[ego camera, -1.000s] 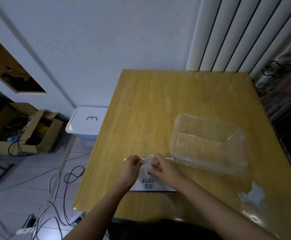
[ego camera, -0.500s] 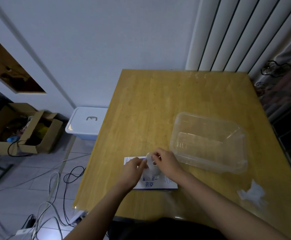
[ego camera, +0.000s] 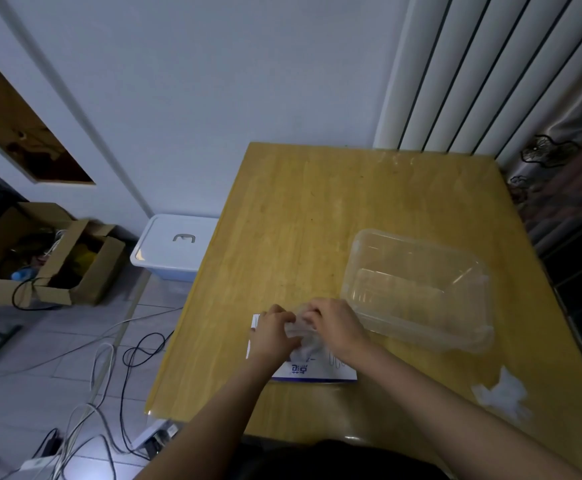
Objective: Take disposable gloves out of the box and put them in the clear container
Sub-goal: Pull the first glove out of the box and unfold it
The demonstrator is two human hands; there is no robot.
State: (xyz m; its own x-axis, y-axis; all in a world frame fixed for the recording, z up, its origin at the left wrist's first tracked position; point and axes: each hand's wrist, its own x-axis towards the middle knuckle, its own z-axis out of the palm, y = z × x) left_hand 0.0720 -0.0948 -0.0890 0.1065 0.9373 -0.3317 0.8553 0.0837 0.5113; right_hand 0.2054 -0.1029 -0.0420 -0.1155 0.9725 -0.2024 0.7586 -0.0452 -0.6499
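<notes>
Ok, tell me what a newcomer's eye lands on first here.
The left hand and right hand meet near the table's front edge, pinching a thin translucent glove over the white box. Just right of them sits the clear container, and crumpled plastic lies near the table's right edge.

glove box (ego camera: 320, 374) | blue printed characters, upside down | not legible

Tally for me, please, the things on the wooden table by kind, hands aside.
White-and-blue cardboard glove box: 1
Clear rectangular plastic container: 1
Thin translucent glove, pinched between left hand and right hand: 1
Crumpled translucent plastic piece, lying loose: 1
Total: 4
</notes>
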